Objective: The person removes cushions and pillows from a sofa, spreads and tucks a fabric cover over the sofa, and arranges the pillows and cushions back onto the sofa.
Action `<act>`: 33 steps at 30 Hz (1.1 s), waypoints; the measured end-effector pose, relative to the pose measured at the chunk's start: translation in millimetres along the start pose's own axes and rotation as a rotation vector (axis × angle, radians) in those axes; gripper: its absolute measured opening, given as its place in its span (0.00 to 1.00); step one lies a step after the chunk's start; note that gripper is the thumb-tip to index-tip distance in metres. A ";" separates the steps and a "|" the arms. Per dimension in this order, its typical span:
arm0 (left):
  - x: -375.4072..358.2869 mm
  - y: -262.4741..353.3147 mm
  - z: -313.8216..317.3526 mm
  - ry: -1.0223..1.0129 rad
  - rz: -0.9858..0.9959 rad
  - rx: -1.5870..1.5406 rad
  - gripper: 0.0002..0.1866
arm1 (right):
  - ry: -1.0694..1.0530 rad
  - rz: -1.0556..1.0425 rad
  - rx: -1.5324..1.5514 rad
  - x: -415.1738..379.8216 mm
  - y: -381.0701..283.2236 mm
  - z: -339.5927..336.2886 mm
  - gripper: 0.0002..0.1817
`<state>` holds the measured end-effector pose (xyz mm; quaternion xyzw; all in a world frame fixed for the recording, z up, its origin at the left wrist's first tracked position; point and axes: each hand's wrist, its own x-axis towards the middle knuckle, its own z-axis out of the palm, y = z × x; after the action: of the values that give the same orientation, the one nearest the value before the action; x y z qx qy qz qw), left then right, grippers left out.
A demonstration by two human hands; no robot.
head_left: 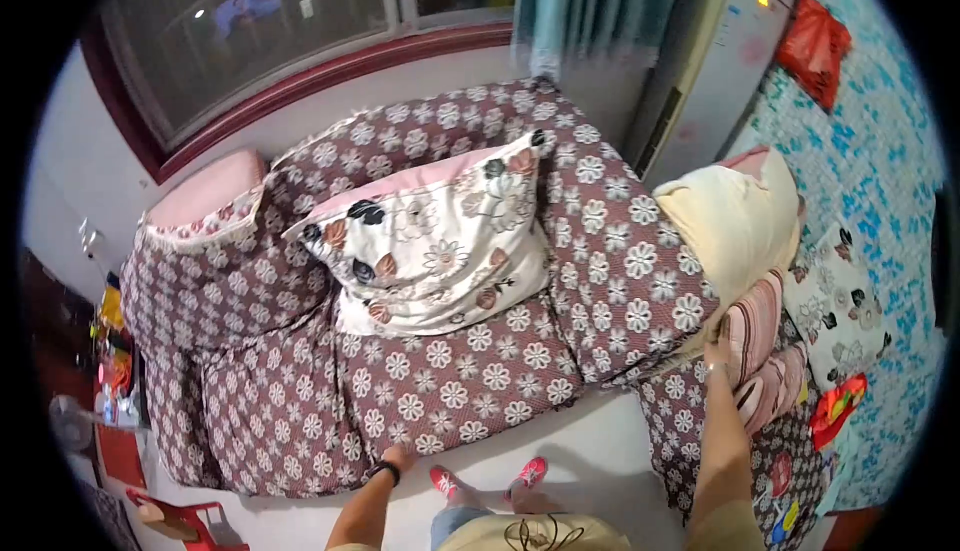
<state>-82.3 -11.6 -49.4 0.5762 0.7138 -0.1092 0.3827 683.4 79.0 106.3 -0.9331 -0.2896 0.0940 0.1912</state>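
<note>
A brown sofa cover [440, 386] with white flowers drapes the sofa's back, seat and arms. My left hand [401, 457], with a dark band on the wrist, is closed on the cover's front lower edge. My right hand [716, 348] is at the outer side of the right arm, closed at the cover's edge; its fingers are partly hidden. Beside it lies a striped cushion [752, 326]. A white floral pillow [440, 251] with a pink back leans against the backrest.
A cream pillow [730, 216] rests on the sofa's right arm, and a pink cushion [210, 191] at the left end. Another floral pillow [845, 311] lies on the right. A red plastic stool [185, 521] stands at lower left. A red bag [815, 51] is at upper right.
</note>
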 end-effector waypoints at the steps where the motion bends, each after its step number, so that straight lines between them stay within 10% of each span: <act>1: -12.8 -60.1 12.9 -0.057 -0.076 -0.041 0.21 | -0.102 -0.118 -0.069 -13.0 -29.8 18.6 0.36; 7: -105.8 -218.5 48.4 -0.250 -0.362 0.029 0.25 | -0.490 -0.600 -0.263 -181.5 -257.6 69.8 0.30; 16: -139.2 -153.6 34.7 -0.186 -0.437 -0.332 0.24 | -0.550 -1.339 -0.800 -271.0 -421.9 173.1 0.31; 27: -64.0 -21.4 74.8 0.053 -0.370 -0.673 0.21 | -0.131 -1.261 -0.824 -112.4 -615.9 234.2 0.63; 33: -57.6 -36.1 164.2 0.015 -0.301 -0.729 0.30 | -0.275 -1.030 -0.998 -72.0 -636.9 254.2 0.67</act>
<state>-43.6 -163.4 -133.2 0.2922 0.7852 0.1006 0.5366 230.7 597.9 141.7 -0.6343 -0.7217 -0.0348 -0.2750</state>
